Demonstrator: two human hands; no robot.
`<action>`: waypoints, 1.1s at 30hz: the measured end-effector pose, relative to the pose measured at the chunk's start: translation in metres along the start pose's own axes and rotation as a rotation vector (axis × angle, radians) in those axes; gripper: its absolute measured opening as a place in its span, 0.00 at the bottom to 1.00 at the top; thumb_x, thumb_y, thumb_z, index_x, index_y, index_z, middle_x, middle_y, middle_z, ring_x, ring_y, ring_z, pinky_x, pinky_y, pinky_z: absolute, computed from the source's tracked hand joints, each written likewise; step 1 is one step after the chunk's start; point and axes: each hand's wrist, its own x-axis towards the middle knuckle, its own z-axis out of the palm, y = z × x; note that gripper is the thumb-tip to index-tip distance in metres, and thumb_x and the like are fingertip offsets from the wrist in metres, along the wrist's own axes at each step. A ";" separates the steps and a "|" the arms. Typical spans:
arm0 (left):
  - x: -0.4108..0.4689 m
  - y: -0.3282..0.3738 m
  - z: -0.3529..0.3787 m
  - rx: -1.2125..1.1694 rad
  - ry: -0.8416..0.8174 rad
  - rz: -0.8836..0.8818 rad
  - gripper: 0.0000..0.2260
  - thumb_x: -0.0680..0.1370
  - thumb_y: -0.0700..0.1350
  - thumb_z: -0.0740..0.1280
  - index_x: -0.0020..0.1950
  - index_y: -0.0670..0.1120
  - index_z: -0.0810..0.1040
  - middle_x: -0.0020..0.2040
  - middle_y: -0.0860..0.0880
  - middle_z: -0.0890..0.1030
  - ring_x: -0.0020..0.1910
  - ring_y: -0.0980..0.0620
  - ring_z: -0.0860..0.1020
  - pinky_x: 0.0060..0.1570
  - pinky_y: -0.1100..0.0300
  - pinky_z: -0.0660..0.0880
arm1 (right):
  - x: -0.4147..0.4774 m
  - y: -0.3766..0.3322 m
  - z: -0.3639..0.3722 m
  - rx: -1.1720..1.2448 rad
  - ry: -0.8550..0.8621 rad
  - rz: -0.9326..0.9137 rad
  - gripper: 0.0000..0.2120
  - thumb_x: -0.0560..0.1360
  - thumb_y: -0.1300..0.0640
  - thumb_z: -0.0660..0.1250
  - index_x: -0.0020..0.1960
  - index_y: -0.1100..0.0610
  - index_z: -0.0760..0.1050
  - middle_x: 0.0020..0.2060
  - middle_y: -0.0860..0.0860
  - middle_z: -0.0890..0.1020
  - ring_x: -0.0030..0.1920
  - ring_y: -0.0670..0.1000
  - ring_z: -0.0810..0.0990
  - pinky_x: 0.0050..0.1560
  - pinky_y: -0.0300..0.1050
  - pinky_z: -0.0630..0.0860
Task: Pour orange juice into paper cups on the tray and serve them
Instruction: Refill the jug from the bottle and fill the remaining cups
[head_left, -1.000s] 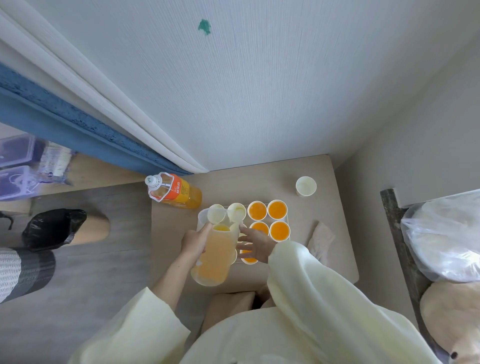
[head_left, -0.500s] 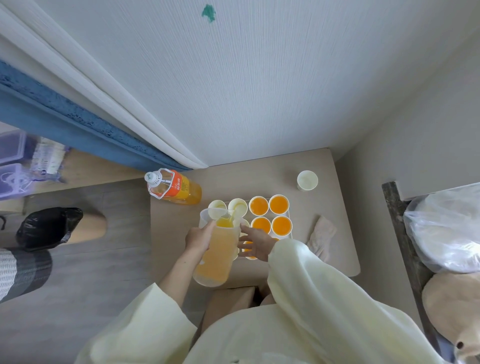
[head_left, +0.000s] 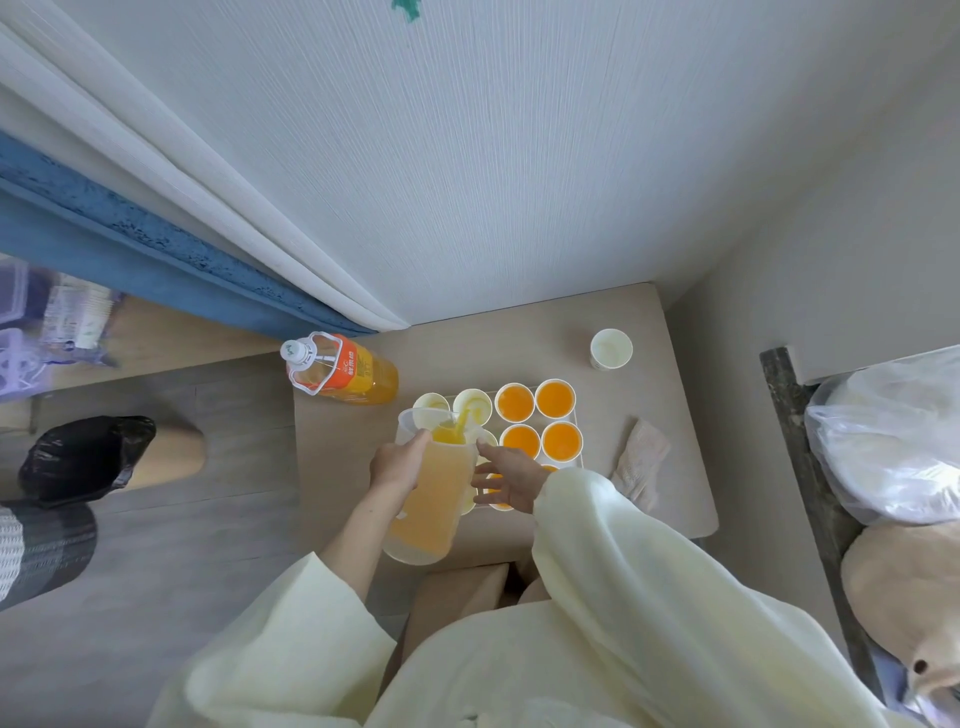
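Left hand (head_left: 400, 462) is wrapped round the side of a clear plastic pitcher (head_left: 428, 512) of pale orange juice, which I see tipped forward over the flat white tray (head_left: 578, 415). From its spout a thin orange stream (head_left: 462, 420) falls toward the second white paper cup (head_left: 474, 406) in the far row. The far-left cup (head_left: 430, 401) beside it looks pale inside. Right hand (head_left: 511, 478) sits just right of the pitcher, fingers spread and nearly straight, gripping nothing, above the near cups (head_left: 501, 505), where orange shows at one rim; whether it touches them I cannot tell. Further right on the tray, four filled paper cups (head_left: 521, 440) stand two by two, each holding bright orange juice. Off the tray, a lone white paper cup (head_left: 611, 349) stands toward the far right of the beige desk (head_left: 670, 395), pale inside. A crumpled beige cloth (head_left: 641, 462) lies right of the tray, and a large orange-labelled juice bottle (head_left: 343, 370) is at the desk's far-left corner.
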 end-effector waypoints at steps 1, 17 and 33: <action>0.001 0.000 0.000 0.004 0.000 0.000 0.16 0.75 0.55 0.64 0.37 0.43 0.70 0.31 0.46 0.70 0.29 0.49 0.69 0.32 0.58 0.67 | 0.000 0.000 0.000 -0.002 0.001 0.000 0.23 0.80 0.45 0.61 0.69 0.57 0.70 0.63 0.59 0.76 0.61 0.60 0.77 0.59 0.59 0.77; 0.004 -0.002 -0.001 0.032 -0.003 -0.006 0.18 0.74 0.57 0.64 0.41 0.41 0.73 0.32 0.45 0.71 0.31 0.47 0.71 0.34 0.58 0.68 | -0.003 0.001 0.003 0.014 0.011 0.001 0.22 0.80 0.46 0.61 0.69 0.57 0.69 0.62 0.58 0.76 0.60 0.59 0.78 0.58 0.57 0.78; 0.005 -0.006 -0.004 0.025 0.017 -0.006 0.18 0.74 0.57 0.65 0.44 0.40 0.74 0.33 0.46 0.73 0.31 0.48 0.72 0.32 0.59 0.67 | -0.008 0.000 0.007 0.009 0.015 0.006 0.21 0.79 0.46 0.62 0.67 0.56 0.69 0.63 0.57 0.76 0.60 0.59 0.77 0.56 0.56 0.79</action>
